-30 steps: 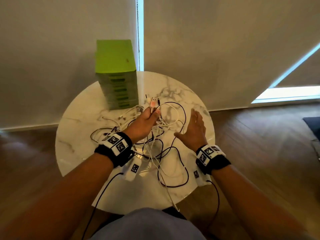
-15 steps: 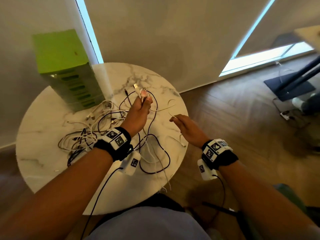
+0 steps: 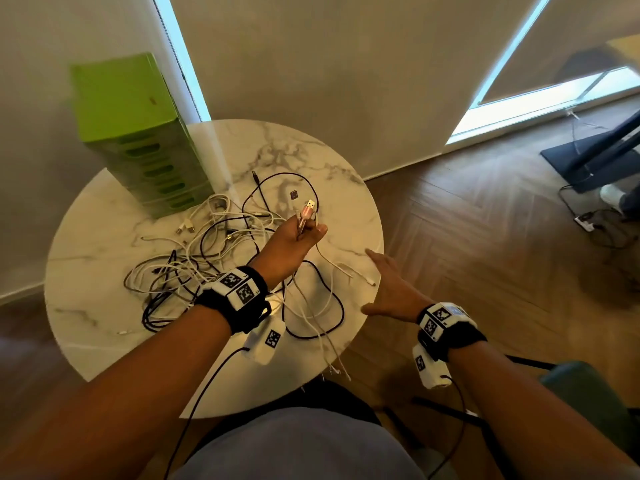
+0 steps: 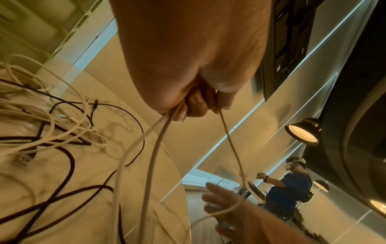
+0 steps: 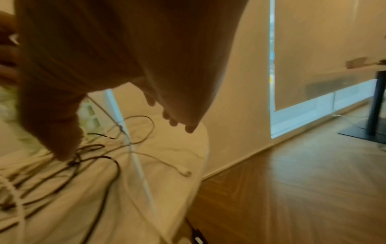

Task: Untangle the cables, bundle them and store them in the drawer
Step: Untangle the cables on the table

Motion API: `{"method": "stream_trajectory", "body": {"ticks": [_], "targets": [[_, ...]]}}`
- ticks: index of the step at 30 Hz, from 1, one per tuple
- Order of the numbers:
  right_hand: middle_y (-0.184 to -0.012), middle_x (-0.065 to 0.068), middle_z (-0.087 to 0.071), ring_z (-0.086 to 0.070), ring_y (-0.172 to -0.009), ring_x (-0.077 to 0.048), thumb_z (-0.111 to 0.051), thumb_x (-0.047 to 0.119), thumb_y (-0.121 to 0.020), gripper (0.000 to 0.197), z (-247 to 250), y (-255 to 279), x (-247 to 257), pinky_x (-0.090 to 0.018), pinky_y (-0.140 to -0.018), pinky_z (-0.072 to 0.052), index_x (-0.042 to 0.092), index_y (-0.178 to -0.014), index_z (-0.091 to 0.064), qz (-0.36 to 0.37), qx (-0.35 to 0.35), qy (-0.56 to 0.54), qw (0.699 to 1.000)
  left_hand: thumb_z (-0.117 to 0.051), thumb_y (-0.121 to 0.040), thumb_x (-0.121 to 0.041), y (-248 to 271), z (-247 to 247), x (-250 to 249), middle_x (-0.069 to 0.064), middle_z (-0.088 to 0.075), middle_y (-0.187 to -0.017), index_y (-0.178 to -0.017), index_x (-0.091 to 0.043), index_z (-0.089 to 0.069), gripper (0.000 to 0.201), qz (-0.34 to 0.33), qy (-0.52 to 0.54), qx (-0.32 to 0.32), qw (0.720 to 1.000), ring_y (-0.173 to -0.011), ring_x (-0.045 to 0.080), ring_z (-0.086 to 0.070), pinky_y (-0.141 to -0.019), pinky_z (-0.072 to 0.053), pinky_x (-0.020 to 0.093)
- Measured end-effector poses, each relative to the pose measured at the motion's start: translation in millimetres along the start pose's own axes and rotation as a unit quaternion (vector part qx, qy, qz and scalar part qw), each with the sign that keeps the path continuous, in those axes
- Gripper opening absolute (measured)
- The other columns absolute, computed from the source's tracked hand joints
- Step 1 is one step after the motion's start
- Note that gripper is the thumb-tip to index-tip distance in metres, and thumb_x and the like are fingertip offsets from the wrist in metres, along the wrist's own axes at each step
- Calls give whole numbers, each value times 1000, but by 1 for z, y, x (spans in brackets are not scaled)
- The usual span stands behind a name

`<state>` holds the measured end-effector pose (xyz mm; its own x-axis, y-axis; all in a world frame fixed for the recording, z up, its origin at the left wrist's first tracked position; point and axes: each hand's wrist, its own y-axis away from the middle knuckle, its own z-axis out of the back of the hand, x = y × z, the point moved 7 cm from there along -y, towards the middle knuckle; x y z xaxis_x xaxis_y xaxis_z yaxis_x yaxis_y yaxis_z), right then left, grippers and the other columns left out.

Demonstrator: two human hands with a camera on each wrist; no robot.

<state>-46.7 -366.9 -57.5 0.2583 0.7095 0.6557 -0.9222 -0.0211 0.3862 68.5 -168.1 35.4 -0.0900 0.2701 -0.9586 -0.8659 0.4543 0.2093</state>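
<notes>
**Left hand lifts cable ends above a tangle**

A person's left hand (image 3: 294, 242) is raised over a round marble surface (image 3: 104, 244), fingers curled around several white cables (image 4: 154, 148) whose USB plugs (image 3: 307, 210) stick up above the fist. The right hand (image 3: 391, 289) hovers at the surface's right edge, fingers straight, holding nothing. Black and white cables (image 3: 194, 268) lie tangled across the surface beside a green drawer unit (image 3: 138, 133) standing at its far left.

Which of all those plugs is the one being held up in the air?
The pink plug with the gold tip. The left hand grips its cable and lifts it above the marble table; the other plugs, like the white pair, lie on the tabletop.
</notes>
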Motion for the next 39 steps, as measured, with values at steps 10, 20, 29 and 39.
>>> {"method": "stream_trajectory", "body": {"ticks": [10,20,29,39], "targets": [[-77,5,-63,-64,-66,-13,-44,36,-107,22,22,-10,119,-35,-68,-59,17,-115,-52,137,-90,-124,979,-54,-103,-42,-2,6,-8,-5,-57,-83,-104,-6,-60,37,-32,-18,-11,999,-69,0,-51,-75,-42,24],[-111,0,-71,-65,-105,-16,-42,42,-107,34,-2,-24,45,-43,-103,-46,18,-116,-64,24,37,46,998,-36,-107,-51,2,48,-10,-2,-46,-62,-85,-19,-53,42,0,187,-20,982,-60,15,-43,-68,-34,34],[-104,6,-63,-63,-101,-9,-56,34,-103,42,-10,-41,179,-26,-92,-50,25,-141,-43,155,31,-154,975,-27,-106,-57,8,67,-7,3,-71,-88,-98,-16,-60,53,4,60,-61,996,-84,9,-66,-73,-45,26],[-110,-8,-74,-66,-111,-27,-42,32,-107,36,-10,-63,70,-30,-92,-44,18,-140,-50,-67,126,82,986,-33,-103,-60,9,99,3,0,-43,-60,-78,-17,-39,50,22,290,-83,953,-52,14,-36,-52,-34,27]]}}
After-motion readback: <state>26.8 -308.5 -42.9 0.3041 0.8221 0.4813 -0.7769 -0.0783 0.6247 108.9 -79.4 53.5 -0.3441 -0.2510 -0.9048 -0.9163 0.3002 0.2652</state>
